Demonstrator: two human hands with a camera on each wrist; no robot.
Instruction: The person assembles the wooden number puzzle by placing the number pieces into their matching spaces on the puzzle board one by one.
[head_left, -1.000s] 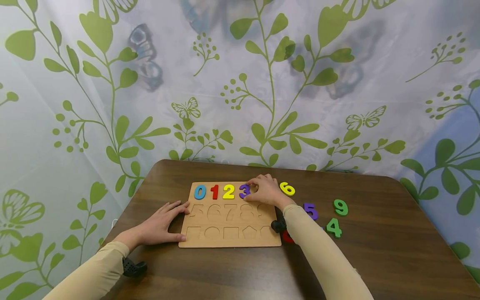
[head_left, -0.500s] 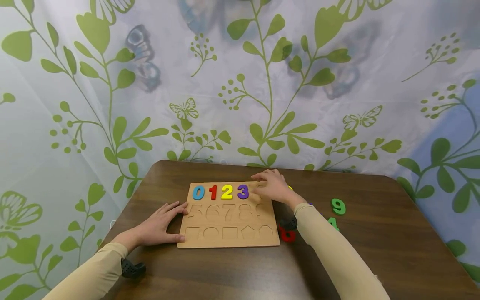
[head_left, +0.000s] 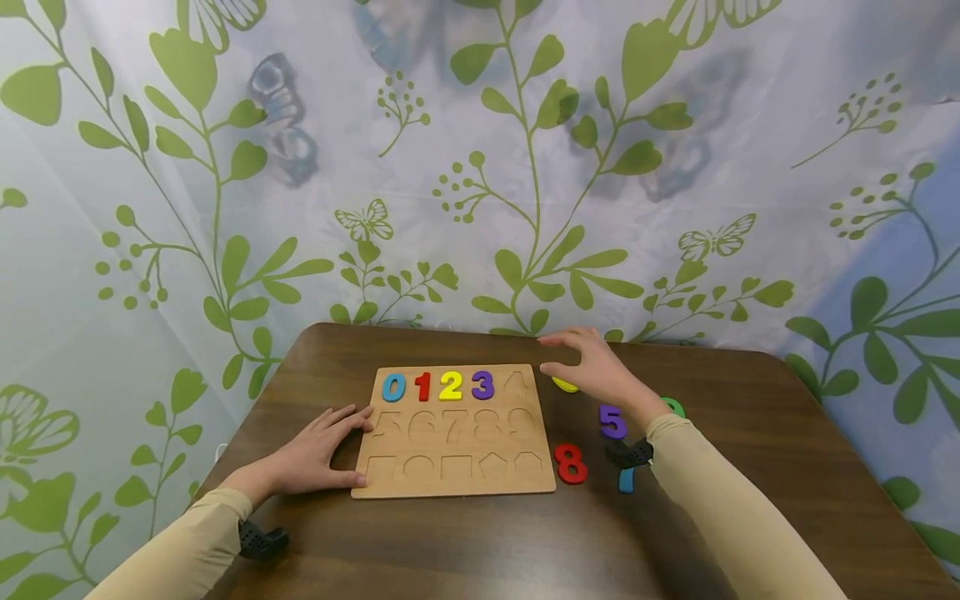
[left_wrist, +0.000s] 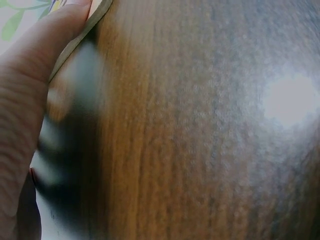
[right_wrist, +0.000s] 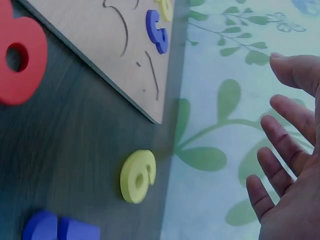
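Observation:
A wooden number board (head_left: 450, 447) lies on the table, its top row holding a blue 0 (head_left: 393, 387), red 1 (head_left: 423, 387), yellow 2 (head_left: 451, 386) and purple 3 (head_left: 483, 384). The slot right of the 3 and the two lower rows of outlines are bare. My left hand (head_left: 322, 454) rests at the board's left edge, fingers spread and thumb at the lower corner. Beyond the board's upper right corner, my right hand (head_left: 596, 367) is raised with fingers apart and nothing in them. Close below it lies a yellow 6 (right_wrist: 131, 182), partly hidden in the head view.
Right of the board lie a red 8 (head_left: 571, 463), a purple 5 (head_left: 612, 422) and a blue 7 (head_left: 626, 479) partly under the wrist camera. A green 9 (head_left: 672, 406) peeks out behind the right forearm. A leaf-patterned curtain (head_left: 420, 275) hangs behind the table.
My right hand has left the purple 3, which sits in the board, and moved right past the board's edge. The left hand has stayed put. The right forearm now covers the green 4.

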